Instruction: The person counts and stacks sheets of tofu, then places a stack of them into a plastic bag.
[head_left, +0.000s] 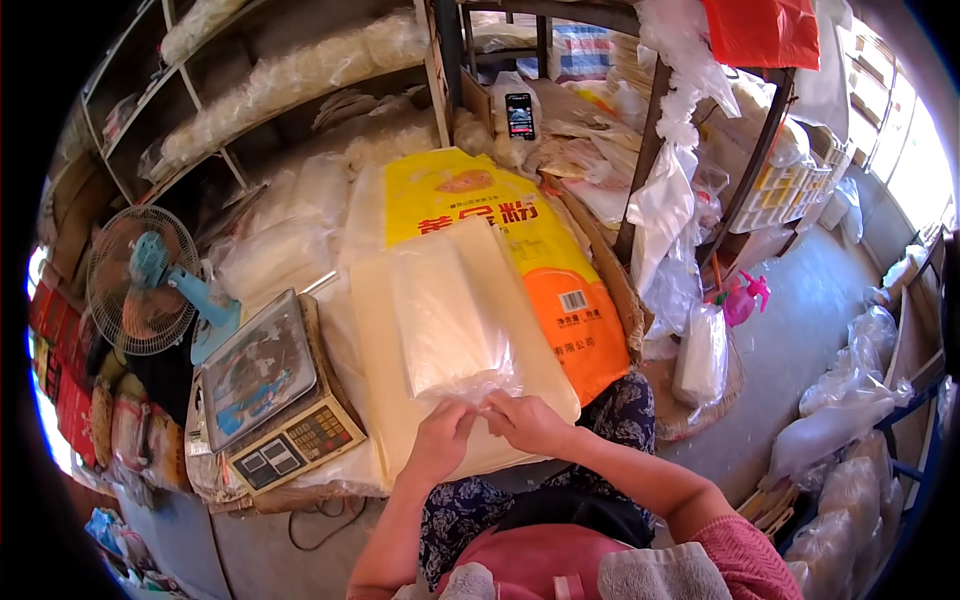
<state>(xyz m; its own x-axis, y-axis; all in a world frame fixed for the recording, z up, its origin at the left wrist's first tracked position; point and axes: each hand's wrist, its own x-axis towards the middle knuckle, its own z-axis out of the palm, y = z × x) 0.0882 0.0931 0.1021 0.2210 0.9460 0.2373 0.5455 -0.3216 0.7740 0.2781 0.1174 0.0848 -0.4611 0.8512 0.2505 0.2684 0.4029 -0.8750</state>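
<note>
A clear plastic bag (450, 322) filled with pale, flat sheets lies on a stack of larger cream sheets (375, 420). At the bag's near end, my left hand (441, 439) pinches the gathered plastic film with its fingertips. Close beside it, my right hand (529, 426) grips the same gathered end; the fingertips of both hands nearly touch. Under the stack's far right side lies a printed yellow and orange sack (540, 247). A digital scale (289, 450) with a metal pan stands to the left of the stack.
A blue desk fan (150, 262) stands left of the scale. Shelves with bagged goods (300, 75) rise at the far left. A phone (520, 116) stands upright at the back. To the right are a wooden post, hanging plastic bags (664, 217) and a pink spray bottle (742, 300).
</note>
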